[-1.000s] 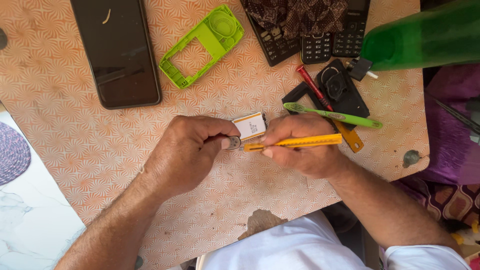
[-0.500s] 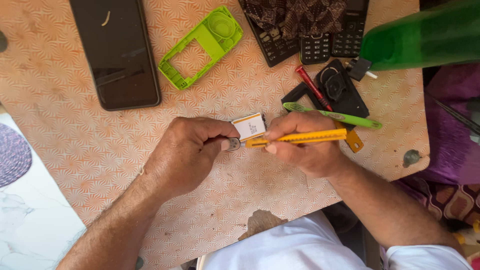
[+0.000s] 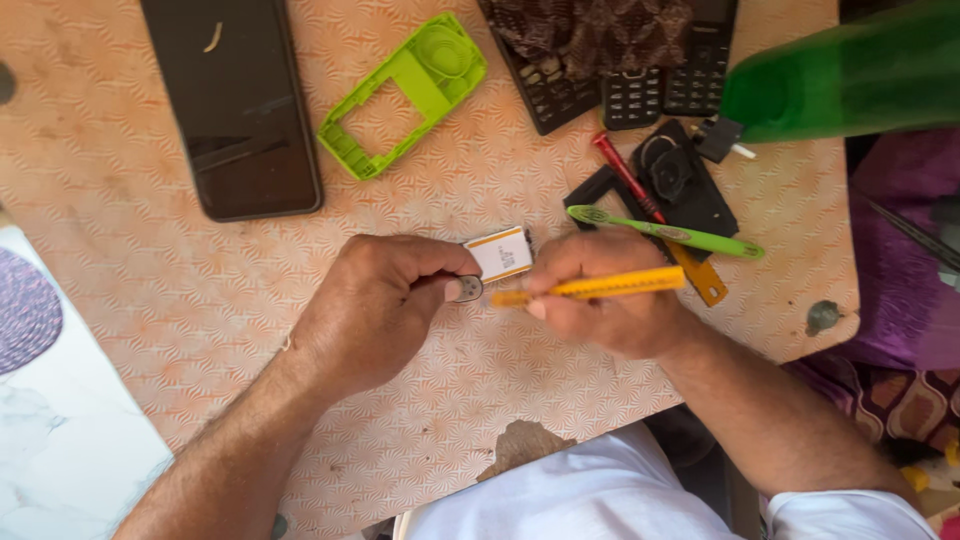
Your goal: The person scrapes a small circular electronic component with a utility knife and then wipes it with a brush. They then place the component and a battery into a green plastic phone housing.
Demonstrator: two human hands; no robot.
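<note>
My left hand [image 3: 375, 305] pinches a small round grey metal part [image 3: 466, 290] between thumb and fingers, low over the patterned table [image 3: 150, 270]. My right hand [image 3: 605, 295] grips a yellow-handled tool [image 3: 600, 287] lying nearly level, its tip pointing left at that part. Just behind the two hands lies a small white battery [image 3: 500, 253] with an orange edge.
A black smartphone [image 3: 238, 105] lies at the back left, a lime-green phone frame [image 3: 405, 92] beside it. Keypad phones [image 3: 640, 90] under a brown cloth sit at the back. A green toothbrush [image 3: 665, 231], red-handled tool [image 3: 625, 175], black parts [image 3: 680, 180] and a green bottle [image 3: 850, 75] lie right.
Both hands stay in place. The yellow tool's handle has tilted slightly, its tip still at the small part.
</note>
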